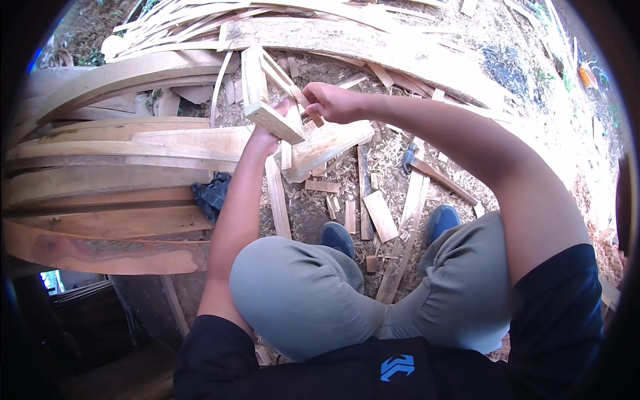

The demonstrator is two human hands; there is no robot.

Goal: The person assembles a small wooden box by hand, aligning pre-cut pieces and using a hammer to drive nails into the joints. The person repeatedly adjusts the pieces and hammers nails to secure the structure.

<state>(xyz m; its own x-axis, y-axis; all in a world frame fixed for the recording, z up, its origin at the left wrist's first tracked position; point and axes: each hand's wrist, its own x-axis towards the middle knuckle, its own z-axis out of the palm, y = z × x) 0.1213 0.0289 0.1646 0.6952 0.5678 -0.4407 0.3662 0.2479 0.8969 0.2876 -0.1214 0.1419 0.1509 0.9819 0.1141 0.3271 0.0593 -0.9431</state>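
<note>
A small frame of pale wooden pieces (272,123) is held up in front of me, above a wide board (333,148). My left hand (270,130) grips it from below, with the fingers partly hidden behind the near piece. At the frame's right side, my right hand (333,103) is closed on a short wooden strip (315,117). The strip meets or crosses a slanting slat of the frame; whether the two are joined I cannot tell.
A hammer (440,175) lies on the ground to the right, among shavings and wood offcuts (380,215). Long curved planks (100,183) are stacked at the left, with a crumpled dark plastic bag (212,195) at their ends. More thin strips (180,27) lie piled at the back.
</note>
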